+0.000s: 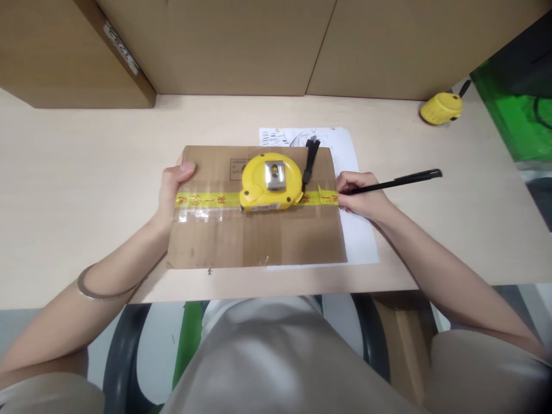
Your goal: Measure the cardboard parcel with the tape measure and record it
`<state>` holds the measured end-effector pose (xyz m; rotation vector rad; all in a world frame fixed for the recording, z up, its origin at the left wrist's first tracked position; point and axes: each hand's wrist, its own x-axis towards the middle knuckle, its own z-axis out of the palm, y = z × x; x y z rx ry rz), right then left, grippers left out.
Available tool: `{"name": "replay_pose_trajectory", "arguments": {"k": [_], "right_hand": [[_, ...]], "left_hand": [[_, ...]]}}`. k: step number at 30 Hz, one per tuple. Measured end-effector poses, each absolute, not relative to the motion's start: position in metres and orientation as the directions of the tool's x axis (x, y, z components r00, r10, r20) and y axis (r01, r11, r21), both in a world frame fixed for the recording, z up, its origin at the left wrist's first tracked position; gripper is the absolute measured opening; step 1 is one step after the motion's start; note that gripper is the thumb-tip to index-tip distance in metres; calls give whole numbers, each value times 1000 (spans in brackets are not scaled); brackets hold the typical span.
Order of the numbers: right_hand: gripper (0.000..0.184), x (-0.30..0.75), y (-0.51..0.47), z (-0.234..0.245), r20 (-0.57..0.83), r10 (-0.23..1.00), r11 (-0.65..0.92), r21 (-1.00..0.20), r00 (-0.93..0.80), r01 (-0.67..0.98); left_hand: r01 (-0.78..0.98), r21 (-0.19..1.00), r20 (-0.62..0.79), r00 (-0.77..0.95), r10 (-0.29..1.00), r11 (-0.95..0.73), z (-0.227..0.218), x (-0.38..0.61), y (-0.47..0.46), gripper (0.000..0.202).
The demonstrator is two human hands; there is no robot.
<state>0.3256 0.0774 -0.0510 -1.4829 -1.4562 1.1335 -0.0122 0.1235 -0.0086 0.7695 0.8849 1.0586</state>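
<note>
A flat cardboard box (pixel 215 238) with a strip of yellow printed tape lies over the desk in front of me. On top of it rests a yellow tape measure (pixel 254 178), its metal clip facing up and its black wrist strap trailing right. My left hand (pixel 171 187) grips the box's left edge, thumb on top, the other fingers hidden beneath. At the right edge, my right hand (pixel 362 192) is closed around a black pen (pixel 397 181) and touches the box's side. A white sheet of paper (pixel 351 155) with drawn lines lies partly under the box.
A second yellow tape measure (pixel 442 109) stands at the far right of the pale desk (pixel 77 172). Large brown cardboard boxes (pixel 228 46) form a wall along the back. Green and black items (pixel 509 109) are beyond the desk's right side. Chair arms (pixel 123 345) flank my body.
</note>
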Motion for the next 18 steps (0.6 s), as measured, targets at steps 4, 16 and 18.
{"name": "replay_pose_trajectory", "arguments": {"k": [4,16,18], "right_hand": [[44,326,77,-52,-92,995,-71,-941,-46,331],[46,327,78,-52,-63,998,-51,-937,-22,345],[46,328,78,-52,-67,997,-53,-936,-29,348]], "left_hand": [[-416,850,-256,207,944,322,-10,-12,123,48],[-407,849,-286,181,941,336,-5,-10,117,34],[-403,861,-260,177,949,311,-6,-10,118,28]]}}
